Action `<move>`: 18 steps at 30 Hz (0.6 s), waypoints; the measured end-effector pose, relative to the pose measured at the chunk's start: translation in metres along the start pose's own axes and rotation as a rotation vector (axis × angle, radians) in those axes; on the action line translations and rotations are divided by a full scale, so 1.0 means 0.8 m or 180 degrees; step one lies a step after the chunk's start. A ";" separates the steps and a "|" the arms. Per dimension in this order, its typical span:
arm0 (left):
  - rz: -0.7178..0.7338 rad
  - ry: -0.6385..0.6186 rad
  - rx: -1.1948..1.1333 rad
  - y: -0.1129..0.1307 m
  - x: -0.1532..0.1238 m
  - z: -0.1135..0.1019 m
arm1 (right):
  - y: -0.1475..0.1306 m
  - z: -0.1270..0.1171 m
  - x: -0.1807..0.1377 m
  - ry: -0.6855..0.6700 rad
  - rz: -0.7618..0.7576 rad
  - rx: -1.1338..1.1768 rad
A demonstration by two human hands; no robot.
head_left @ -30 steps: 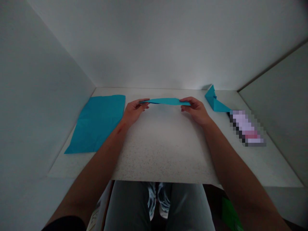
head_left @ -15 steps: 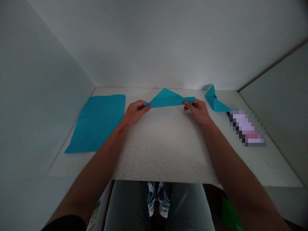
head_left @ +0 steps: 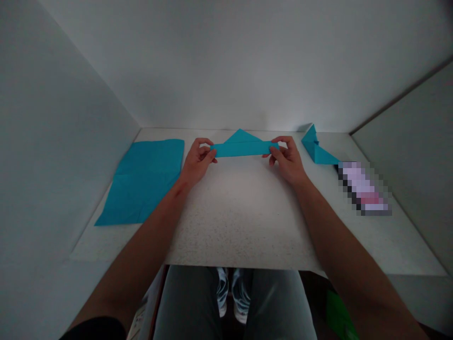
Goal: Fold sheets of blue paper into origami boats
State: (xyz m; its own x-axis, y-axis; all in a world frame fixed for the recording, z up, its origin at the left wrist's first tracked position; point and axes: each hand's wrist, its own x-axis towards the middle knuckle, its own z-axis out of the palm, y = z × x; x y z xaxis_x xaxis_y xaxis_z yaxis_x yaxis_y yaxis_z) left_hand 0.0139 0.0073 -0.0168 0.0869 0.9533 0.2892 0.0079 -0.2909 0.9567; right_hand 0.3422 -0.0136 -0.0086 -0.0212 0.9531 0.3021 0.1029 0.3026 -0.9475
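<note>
A folded piece of blue paper (head_left: 240, 148) stretches between my two hands above the far part of the white table (head_left: 240, 217). Its lower part is a long flat band, and a low triangle rises behind the band's middle. My left hand (head_left: 198, 158) pinches the left end, thumb in front. At the right end my right hand (head_left: 288, 160) pinches the band in the same way. Some fingertips are hidden behind the paper.
Flat on the left lies a large creased sheet of blue paper (head_left: 145, 182). Toward the right back stands a folded blue paper shape (head_left: 314, 148), its tip beside a phone-like device (head_left: 364, 189) with a blurred screen. Walls (head_left: 233, 61) enclose the table's back and sides.
The paper's lower strip now shows as a straight, even band with a lower triangle above it. Both hands have shifted slightly, with their index fingers raised to the band's upper edge.
</note>
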 end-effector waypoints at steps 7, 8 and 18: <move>-0.0157 -0.0091 0.0246 0.008 -0.002 -0.008 | 0.005 -0.004 -0.002 -0.0169 0.0128 -0.0094; -0.0163 -0.0089 0.0278 0.009 -0.003 -0.008 | 0.005 -0.005 -0.002 -0.0146 0.0124 -0.0105; 0.0382 0.0126 0.0397 0.008 0.000 -0.001 | 0.004 -0.006 0.004 0.0450 -0.0705 -0.0694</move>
State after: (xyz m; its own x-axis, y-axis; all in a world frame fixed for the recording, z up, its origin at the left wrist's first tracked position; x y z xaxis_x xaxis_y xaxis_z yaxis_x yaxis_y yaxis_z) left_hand 0.0129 0.0057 -0.0109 0.0553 0.9129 0.4045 0.1234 -0.4082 0.9045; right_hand 0.3469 -0.0093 -0.0100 0.0698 0.8489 0.5240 0.3216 0.4781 -0.8173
